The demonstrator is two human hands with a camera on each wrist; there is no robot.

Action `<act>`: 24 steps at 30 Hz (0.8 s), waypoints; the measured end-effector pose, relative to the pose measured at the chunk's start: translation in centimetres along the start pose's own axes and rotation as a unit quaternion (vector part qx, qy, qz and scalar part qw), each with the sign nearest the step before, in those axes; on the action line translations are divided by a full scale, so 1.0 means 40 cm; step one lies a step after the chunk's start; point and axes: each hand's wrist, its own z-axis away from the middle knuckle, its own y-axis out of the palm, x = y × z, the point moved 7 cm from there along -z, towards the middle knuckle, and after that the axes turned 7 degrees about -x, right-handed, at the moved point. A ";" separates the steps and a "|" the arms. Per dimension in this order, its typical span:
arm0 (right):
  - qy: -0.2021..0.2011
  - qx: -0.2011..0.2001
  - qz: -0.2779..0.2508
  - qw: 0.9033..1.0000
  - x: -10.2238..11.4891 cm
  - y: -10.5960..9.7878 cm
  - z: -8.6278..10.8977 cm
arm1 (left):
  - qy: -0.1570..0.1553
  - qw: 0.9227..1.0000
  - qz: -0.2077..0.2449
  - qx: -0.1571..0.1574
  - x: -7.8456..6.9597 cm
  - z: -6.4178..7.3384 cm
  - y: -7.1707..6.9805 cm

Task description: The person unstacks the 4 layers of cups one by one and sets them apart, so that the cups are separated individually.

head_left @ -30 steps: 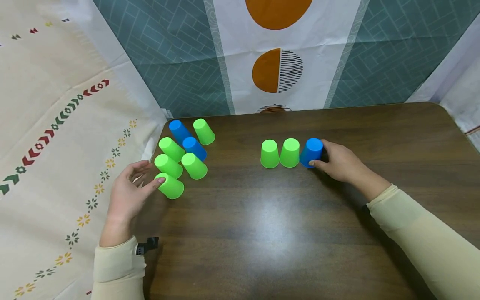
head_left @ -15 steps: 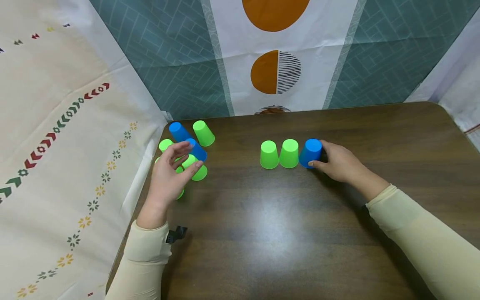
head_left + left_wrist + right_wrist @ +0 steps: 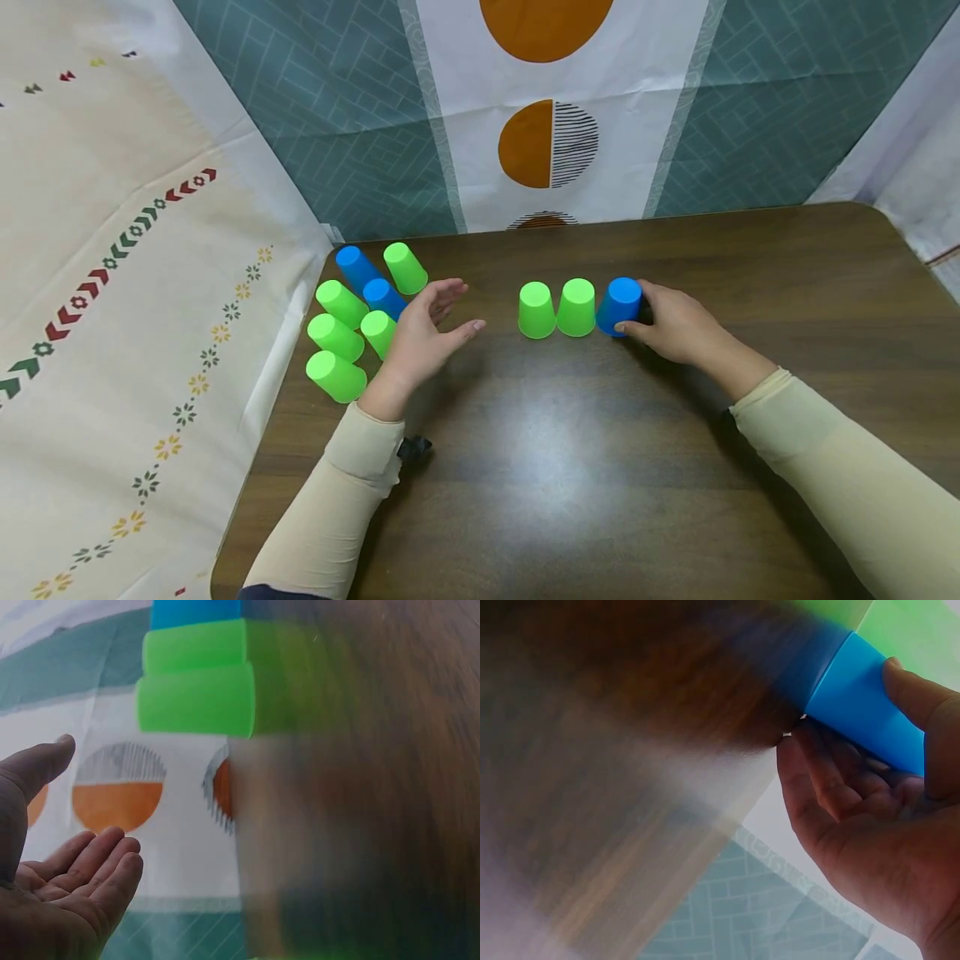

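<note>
A blue cup (image 3: 619, 305) stands upside down on the table, at the right end of a short row. My right hand (image 3: 681, 327) grips its right side, thumb in front; the right wrist view has the thumb on the blue wall (image 3: 870, 705) and the fingers along its underside. Two green cups, a left one (image 3: 537, 313) and a middle one (image 3: 576, 310), complete the row, also upside down. My left hand (image 3: 416, 346) holds nothing, thumb and fingers spread apart in the gap left of the row. In the left wrist view its palm (image 3: 67, 900) is bare.
Several upside-down cups cluster at the table's left, among them a near green cup (image 3: 336, 377) and a far blue cup (image 3: 356, 267); my left hand partly covers one green cup (image 3: 378, 330). Patterned cloths hang behind the brown table (image 3: 555, 467) and along its left side.
My left hand has moved right, from beside the left cluster's nearest green cup, across the cluster towards the row. My right hand and the blue cup stay in place.
</note>
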 end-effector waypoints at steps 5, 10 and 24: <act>-0.002 -0.004 0.000 1.000 0.000 0.000 0.001 | -0.004 1.000 0.004 0.026 0.012 -0.022 0.069; -0.001 -0.004 -0.001 1.000 0.001 0.000 0.002 | -0.005 0.999 -0.009 0.046 0.019 -0.040 0.124; 0.001 -0.005 0.001 1.000 0.002 -0.001 0.002 | -0.018 0.994 -0.052 0.091 0.018 -0.063 0.223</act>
